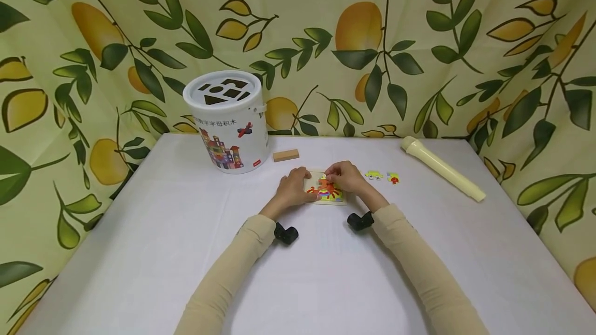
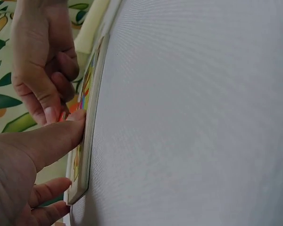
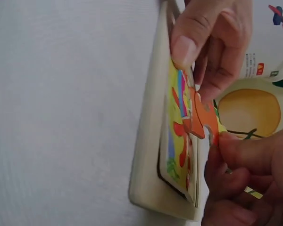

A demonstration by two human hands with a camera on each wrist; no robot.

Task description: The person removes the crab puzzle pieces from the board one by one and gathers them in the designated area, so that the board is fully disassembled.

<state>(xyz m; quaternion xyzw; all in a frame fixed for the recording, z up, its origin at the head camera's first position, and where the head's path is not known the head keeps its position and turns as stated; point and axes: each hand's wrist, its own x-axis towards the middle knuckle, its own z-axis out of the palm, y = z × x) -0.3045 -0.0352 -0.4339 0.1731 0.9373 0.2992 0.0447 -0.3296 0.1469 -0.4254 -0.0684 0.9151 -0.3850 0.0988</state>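
A wooden jigsaw board [image 1: 332, 202] with a colourful, partly filled picture lies flat on the table. My left hand [image 1: 292, 188] grips it at its left side, thumb pressing on the picture by the near edge and fingers at the far corner. Between thumb and index finger, my right hand [image 1: 349, 176] pinches an orange jigsaw piece [image 3: 206, 115]. That piece is tilted over the picture, its lower end right at the fitted pieces. Bare wood shows in the board's upper left part. To the right lie two loose jigsaw pieces [image 1: 374, 174], yellow with some red on one.
Behind on the left stands a white bucket [image 1: 233, 128] with shape holes in its lid. A small wooden block [image 1: 286, 155] lies beside it. At the right rests a cream-coloured stick [image 1: 442, 168] with a thick end. Patterned cloth [image 1: 298, 40] hangs around the table.
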